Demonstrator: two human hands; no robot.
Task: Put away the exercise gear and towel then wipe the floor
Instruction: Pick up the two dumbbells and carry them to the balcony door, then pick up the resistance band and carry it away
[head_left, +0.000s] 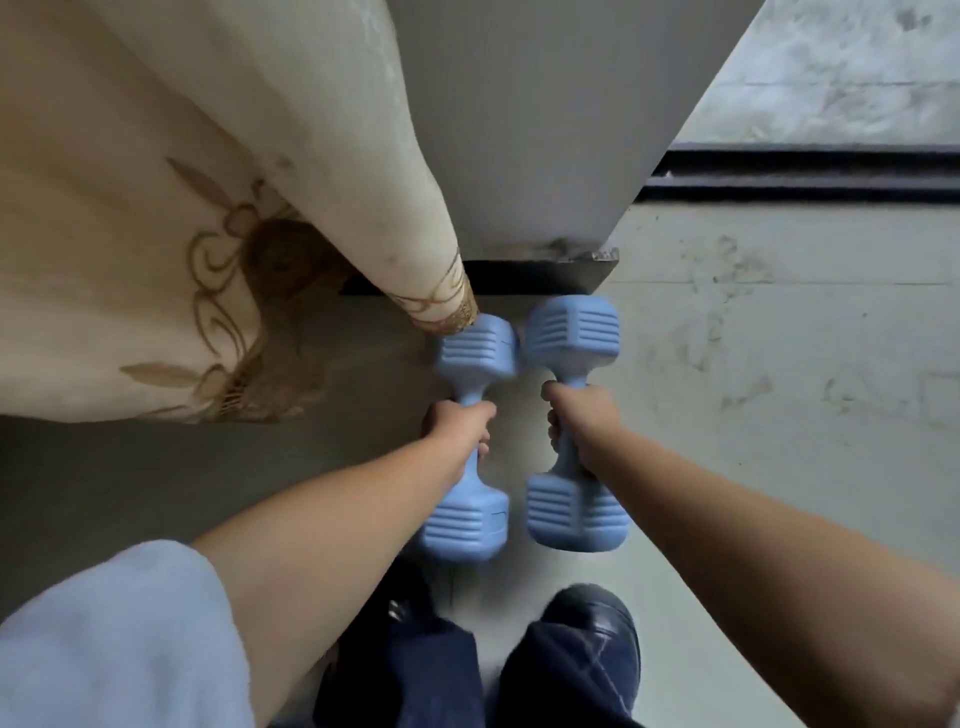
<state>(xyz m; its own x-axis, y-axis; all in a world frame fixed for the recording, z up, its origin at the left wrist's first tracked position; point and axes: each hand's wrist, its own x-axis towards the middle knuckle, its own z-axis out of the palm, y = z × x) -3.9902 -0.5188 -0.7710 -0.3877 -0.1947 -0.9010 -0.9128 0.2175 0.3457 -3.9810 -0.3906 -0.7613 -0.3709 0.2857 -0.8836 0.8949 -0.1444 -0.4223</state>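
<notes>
**A room in a home, by a doorway**

A cream curtain (171, 171) embroidered with brown flowers hangs just left of a grey wall corner (524, 130). Right of that corner, a dark sliding-door track (810, 174) crosses the pale, scuffed floor (779, 338), with rougher concrete beyond it.

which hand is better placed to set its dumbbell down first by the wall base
Either could, but the right hand looks slightly better placed: its dumbbell reaches nearer the dark wall base over bare floor. The left hand grips its dumbbell with the far end against the curtain hem.
</notes>
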